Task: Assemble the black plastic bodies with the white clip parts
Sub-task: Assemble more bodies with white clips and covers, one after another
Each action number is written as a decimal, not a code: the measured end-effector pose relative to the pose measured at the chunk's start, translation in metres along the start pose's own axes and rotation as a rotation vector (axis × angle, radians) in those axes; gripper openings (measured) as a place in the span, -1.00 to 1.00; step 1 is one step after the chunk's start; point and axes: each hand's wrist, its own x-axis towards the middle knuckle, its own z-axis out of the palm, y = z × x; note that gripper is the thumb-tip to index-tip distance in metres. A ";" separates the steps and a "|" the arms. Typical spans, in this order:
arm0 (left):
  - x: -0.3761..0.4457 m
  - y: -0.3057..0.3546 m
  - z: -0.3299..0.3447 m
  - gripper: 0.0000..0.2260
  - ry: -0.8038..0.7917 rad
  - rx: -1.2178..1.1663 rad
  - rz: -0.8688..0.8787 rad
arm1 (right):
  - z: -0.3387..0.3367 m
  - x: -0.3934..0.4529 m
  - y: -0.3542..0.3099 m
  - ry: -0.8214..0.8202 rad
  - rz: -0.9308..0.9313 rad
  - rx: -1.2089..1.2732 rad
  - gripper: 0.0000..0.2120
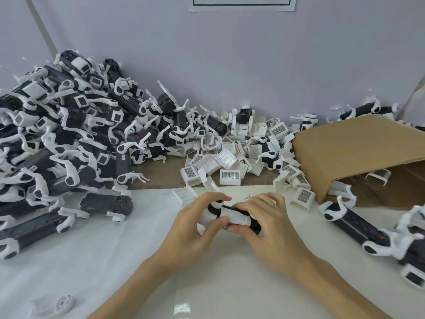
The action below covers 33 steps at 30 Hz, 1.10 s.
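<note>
Closest to me, a small white wheel-like part [63, 303] lies on the white desk [115, 261]. Above it my left hand [195, 223] and right hand [266, 223] both curl around one black body [255, 223] with a white clip part [234, 217] on it, held just over the desk (fingers hide most of it). Right of that lie a few black-and-white units [358, 223]. Further back, loose white clips [230, 155] spill beside a tipped cardboard box [358, 153], and a big heap of assembled units [64, 130] piles against the wall on the left.
</note>
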 end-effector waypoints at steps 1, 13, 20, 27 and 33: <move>0.000 0.000 0.000 -0.75 0.011 -0.063 -0.059 | 0.000 0.000 -0.002 -0.002 -0.001 0.016 -0.66; -0.003 0.000 0.002 -0.52 0.090 0.134 0.014 | -0.009 0.000 -0.006 0.051 0.127 0.269 -0.64; -0.002 -0.001 0.004 -0.67 0.166 0.094 0.028 | -0.001 -0.002 -0.008 -0.010 0.072 0.242 -0.63; 0.002 0.002 0.001 -0.68 0.161 0.052 -0.024 | -0.004 0.003 -0.015 0.013 0.127 0.132 -0.67; -0.001 0.004 0.004 -0.68 0.165 0.108 0.027 | -0.005 0.000 -0.019 -0.006 0.108 0.116 -0.72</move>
